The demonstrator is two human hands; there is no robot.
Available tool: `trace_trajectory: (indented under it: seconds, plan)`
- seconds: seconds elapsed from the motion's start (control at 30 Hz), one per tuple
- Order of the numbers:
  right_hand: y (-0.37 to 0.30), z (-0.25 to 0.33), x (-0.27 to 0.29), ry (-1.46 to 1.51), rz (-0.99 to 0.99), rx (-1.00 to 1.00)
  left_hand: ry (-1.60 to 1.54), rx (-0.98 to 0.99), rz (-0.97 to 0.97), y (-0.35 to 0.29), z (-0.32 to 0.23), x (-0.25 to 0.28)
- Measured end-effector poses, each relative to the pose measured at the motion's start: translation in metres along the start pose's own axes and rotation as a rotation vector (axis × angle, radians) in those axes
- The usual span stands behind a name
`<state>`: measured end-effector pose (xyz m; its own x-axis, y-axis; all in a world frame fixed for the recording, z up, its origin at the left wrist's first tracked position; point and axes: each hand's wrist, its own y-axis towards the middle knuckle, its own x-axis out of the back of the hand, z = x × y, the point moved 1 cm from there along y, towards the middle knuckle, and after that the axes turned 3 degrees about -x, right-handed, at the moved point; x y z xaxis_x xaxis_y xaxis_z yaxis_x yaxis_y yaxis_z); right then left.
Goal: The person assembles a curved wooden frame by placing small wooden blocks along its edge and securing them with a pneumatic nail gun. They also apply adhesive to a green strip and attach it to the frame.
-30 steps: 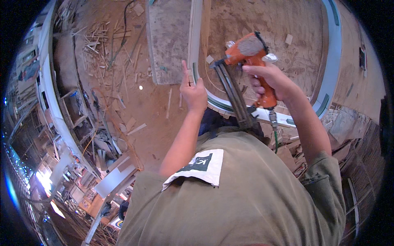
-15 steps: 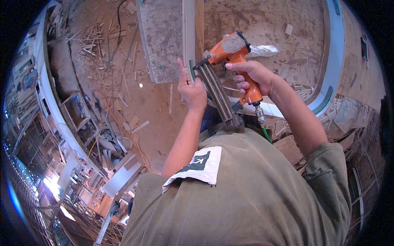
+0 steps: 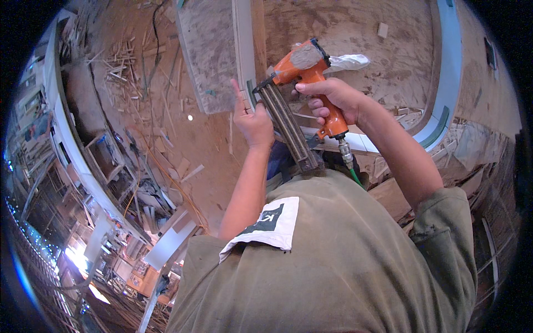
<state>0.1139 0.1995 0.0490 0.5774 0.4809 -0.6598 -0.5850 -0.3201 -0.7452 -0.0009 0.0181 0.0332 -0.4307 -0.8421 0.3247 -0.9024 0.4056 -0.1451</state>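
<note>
My right hand (image 3: 338, 101) is wrapped around the handle of an orange pneumatic nail gun (image 3: 302, 65). The gun's long metal magazine (image 3: 288, 127) slants back toward my body, and its nose sits at the pale frame board (image 3: 244, 47), by a green strip. I cannot tell whether the nose touches the wood. My left hand (image 3: 256, 126) grips the board's near end, index finger stretched along the outer side and thumb close to the magazine; its other fingers are hidden. A metal coupling (image 3: 346, 152) joins the handle to a green hose (image 3: 356, 178).
A curved white-edged frame (image 3: 448, 72) bends round on the right. A worn panel (image 3: 208, 55) lies left of the board. Wood scraps (image 3: 123, 69) litter the floor, with an orange cord (image 3: 166, 173) among them. Something white (image 3: 350, 62) shows behind the gun.
The board, the gun and both hands appear slightly further left in the view. Both grips look the same, and the gun stays at the board's end.
</note>
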Motion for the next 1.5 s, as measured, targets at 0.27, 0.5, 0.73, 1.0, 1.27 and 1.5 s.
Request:
trace_trajectory:
  seconds: [0.27, 0.5, 0.73, 1.0, 1.27, 1.5]
  plan:
    - [-0.061, 0.008, 0.017, 0.03, -0.121, 0.098, 0.003, -0.001, 0.0, -0.003, -0.007, -0.002]
    - [-0.17, 0.031, 0.055, -0.062, -0.488, 0.415, 0.009, -0.043, -0.006, -0.003, 0.005, 0.002]
    - [-0.095, 0.029, 0.042, -0.009, -0.197, 0.221, 0.135, -0.084, 0.002, -0.004, -0.011, 0.002]
    - [-0.009, 0.002, -0.008, 0.139, -0.001, 0.109, -0.03, -0.009, 0.028, -0.001, 0.009, 0.004]
    - [0.0, -0.005, -0.003, 0.189, 0.033, 0.083, -0.029, -0.026, 0.026, -0.001, 0.003, 0.0]
    - [-0.001, -0.004, -0.008, 0.178, 0.073, 0.1, 0.132, -0.135, 0.003, -0.001, -0.002, 0.001]
